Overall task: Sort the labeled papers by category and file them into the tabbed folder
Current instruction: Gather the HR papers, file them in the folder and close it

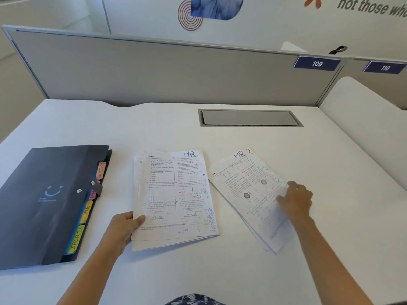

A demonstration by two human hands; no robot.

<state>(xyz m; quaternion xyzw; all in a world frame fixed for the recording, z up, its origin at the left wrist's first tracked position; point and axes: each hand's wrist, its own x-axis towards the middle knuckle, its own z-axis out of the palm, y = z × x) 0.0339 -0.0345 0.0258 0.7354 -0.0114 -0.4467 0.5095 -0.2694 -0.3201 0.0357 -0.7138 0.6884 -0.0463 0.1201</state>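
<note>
View down onto a white desk (220, 139), seen from my head. My left hand (123, 225), at approx. 7 o'clock, grips the lower-left corner of a paper stack (176, 194): thumb on top, fingers curled under. That stack lies mid-desk, nearly square to me, w/ "HR" handwritten at its top right. Its near edge looks slightly raised.

My right hand (296, 200), at approx. 4 o'clock, sits on the right edge of a second stack (248, 190), fingers curled, thumb on the sheet. Motion blur there, so can't tell if it pinches the sheets or only presses them. This stack is tilted, top toward 11 o'clock, also marked "HR", and lies just beside the first, not touching.

At 9 o'clock lies a dark folder (48, 201), flap closed, flat on the desk, apart from both stacks. Colored tabs stick out of its right side: ADMIN tab (100, 170), a pink tab (92, 194) partly hidden, HR tab (86, 211), SPORTS tab (76, 239).

At 1 o'clock, a gray hatch (248, 118) set in the desk. Behind it, a gray partition (154, 71) w/ blue plates "109" (317, 63) and "110" (385, 67).
</note>
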